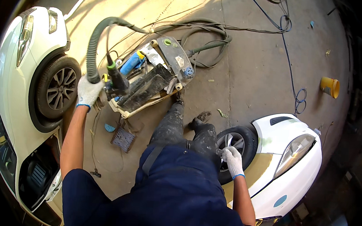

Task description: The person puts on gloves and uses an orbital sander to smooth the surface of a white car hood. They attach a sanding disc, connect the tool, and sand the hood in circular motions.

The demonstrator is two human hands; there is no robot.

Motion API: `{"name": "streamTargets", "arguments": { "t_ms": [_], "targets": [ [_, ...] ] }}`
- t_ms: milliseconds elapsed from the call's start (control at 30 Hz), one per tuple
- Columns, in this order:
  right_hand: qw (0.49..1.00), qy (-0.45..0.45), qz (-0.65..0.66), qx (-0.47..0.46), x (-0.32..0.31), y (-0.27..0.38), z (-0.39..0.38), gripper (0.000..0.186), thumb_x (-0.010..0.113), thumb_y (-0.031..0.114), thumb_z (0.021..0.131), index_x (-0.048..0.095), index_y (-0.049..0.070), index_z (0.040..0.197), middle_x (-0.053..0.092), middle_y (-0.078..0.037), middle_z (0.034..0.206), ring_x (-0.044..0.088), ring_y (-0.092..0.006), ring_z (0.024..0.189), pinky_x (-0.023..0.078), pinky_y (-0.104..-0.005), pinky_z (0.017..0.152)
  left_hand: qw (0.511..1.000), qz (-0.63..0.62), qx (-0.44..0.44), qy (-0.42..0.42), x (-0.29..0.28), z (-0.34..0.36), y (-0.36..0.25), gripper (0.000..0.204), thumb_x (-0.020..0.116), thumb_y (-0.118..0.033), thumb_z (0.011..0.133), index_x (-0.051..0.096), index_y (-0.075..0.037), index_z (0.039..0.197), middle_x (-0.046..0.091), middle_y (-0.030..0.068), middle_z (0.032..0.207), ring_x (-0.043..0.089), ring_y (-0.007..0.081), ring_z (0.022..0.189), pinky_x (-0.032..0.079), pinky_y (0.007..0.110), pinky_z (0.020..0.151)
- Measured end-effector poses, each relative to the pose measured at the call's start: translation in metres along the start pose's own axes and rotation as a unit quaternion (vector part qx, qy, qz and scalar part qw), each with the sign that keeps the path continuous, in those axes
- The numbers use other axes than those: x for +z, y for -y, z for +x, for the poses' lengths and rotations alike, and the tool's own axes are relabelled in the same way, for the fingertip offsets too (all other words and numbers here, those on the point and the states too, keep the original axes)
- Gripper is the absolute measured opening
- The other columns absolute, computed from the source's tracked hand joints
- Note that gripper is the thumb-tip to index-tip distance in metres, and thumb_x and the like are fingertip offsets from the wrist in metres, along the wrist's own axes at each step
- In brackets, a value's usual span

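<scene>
My left hand (pixel 89 92), in a white knit glove, is closed at the end of a thick grey-green corrugated hose (pixel 93 46). It grips a dark sander (pixel 117 82) with a green ring, held over a wheeled cart (pixel 157 90); its pad is hidden. On the cart lie a blue bottle (pixel 132 62) with a yellow top and a long black tray (pixel 146 89). My gloved right hand (pixel 233 161) hangs by my thigh, in front of the wheel (pixel 232 142) of a white car (pixel 265 175). Its fingers are curled together, and what they hold, if anything, cannot be made out.
Another pale car (pixel 32 84) stands at the left with its door open. Coiled hose (pixel 212 43) and a blue cord (pixel 289 70) lie across the concrete floor. A yellow bucket (pixel 330 87) lies at the right. A blue disc (pixel 109 128) rests near a metal pedal (pixel 123 139).
</scene>
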State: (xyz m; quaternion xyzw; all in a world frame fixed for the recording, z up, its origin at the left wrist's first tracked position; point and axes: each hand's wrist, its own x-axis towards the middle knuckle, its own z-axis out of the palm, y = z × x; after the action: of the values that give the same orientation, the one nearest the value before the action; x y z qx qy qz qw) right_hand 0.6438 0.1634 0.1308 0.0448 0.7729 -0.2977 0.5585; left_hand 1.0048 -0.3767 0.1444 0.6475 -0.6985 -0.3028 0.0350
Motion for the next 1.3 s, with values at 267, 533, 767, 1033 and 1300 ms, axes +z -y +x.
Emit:
{"name": "streamTargets", "arguments": {
  "t_ms": [267,533,767,1033,1300],
  "targets": [
    [0.936,0.176,-0.129,-0.278,0.093,0.176,-0.039,0.069,0.08,0.02,0.084,0.05,0.004,0.144,0.058,-0.017,0.13,0.058,-0.0282,0.122,0.047,-0.0393,0.107,0.944,-0.051,0.315,0.082,0.033,-0.13,-0.154,0.023,0.077,-0.019,0.07,0.066,-0.008,0.087,0.068,0.013,0.08,0.063,0.036,0.08,0.051,0.046,0.073],
    [0.923,0.178,-0.163,-0.299,0.07,0.199,-0.024,0.045,0.08,0.021,0.079,0.066,0.004,0.119,0.069,-0.015,0.114,0.062,-0.0252,0.112,0.049,-0.0389,0.102,0.929,-0.296,0.092,0.2,0.093,-0.208,-0.2,0.028,0.084,-0.012,0.074,0.064,-0.003,0.091,0.068,0.005,0.079,0.066,0.0164,0.07,0.056,0.033,0.071],
    [0.931,0.172,-0.092,-0.31,0.062,0.186,-0.04,0.033,0.079,0.023,0.079,0.07,0.005,0.106,0.072,-0.012,0.083,0.07,-0.021,0.084,0.056,-0.0366,0.081,0.898,-0.352,0.027,0.263,0.09,-0.238,-0.216,0.026,0.085,-0.012,0.077,0.067,-0.005,0.093,0.066,0.0016,0.083,0.062,0.0115,0.074,0.053,0.029,0.072],
    [0.763,0.069,-0.339,-0.546,0.006,0.171,-0.066,0.028,0.079,0.022,0.067,0.065,0.012,0.088,0.067,-0.011,0.089,0.065,-0.0324,0.092,0.049,-0.0445,0.081,0.512,-0.754,-0.062,0.407,0.063,-0.173,-0.221,0.094,0.058,-0.07,0.092,0.045,0.006,0.146,0.058,0.0271,0.141,0.06,0.0375,0.127,0.049,0.054,0.109],
    [0.835,0.004,-0.36,-0.416,-0.075,0.102,-0.106,0.029,0.077,0.018,0.067,0.068,0.01,0.093,0.068,-0.012,0.092,0.064,-0.0333,0.094,0.048,-0.044,0.083,0.552,-0.759,-0.176,0.295,0.162,-0.055,-0.253,0.049,0.051,-0.041,0.104,0.062,0.003,0.122,0.07,0.0152,0.089,0.069,0.0284,0.068,0.062,0.04,0.064]
  ]
}}
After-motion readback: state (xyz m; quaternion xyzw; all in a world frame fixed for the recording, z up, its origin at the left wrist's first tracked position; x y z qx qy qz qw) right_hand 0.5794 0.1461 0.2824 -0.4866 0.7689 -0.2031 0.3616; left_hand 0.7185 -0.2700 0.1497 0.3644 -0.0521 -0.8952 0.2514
